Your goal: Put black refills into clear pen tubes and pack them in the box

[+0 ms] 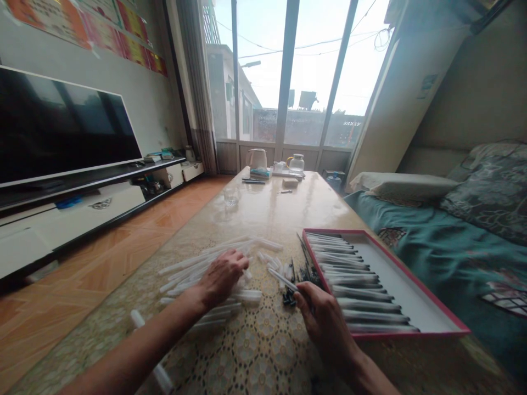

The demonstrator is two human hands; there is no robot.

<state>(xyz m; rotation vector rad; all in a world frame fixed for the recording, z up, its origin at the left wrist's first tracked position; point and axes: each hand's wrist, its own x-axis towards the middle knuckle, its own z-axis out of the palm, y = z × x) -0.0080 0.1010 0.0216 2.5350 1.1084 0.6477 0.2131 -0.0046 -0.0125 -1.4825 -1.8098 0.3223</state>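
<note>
My right hand (pixel 323 312) is closed around one end of a slim, pale pen-like stick (pixel 284 280), which points away to the upper left. Over a spread of translucent white tubes (pixel 191 269), my left hand (pixel 224 274) has its fingers curled down; what lies under the fingertips is hidden. Short clear pieces (pixel 269 259) lie between the hands. Beside my right hand is a heap of small black parts (pixel 307 271), some thin and pointed. Right of it, a pink-rimmed shallow box (pixel 424 296) holds a row of slim pale sticks with dark ends (pixel 362 291).
A loose white tube (pixel 138 318) lies near my left forearm. Farther up the table (pixel 263 219) stand a drinking glass (pixel 231 196), a small box (pixel 290 182), a pitcher (pixel 258 159) and a glass jug (pixel 296 163). A teal-covered sofa (pixel 395 230) borders the right side.
</note>
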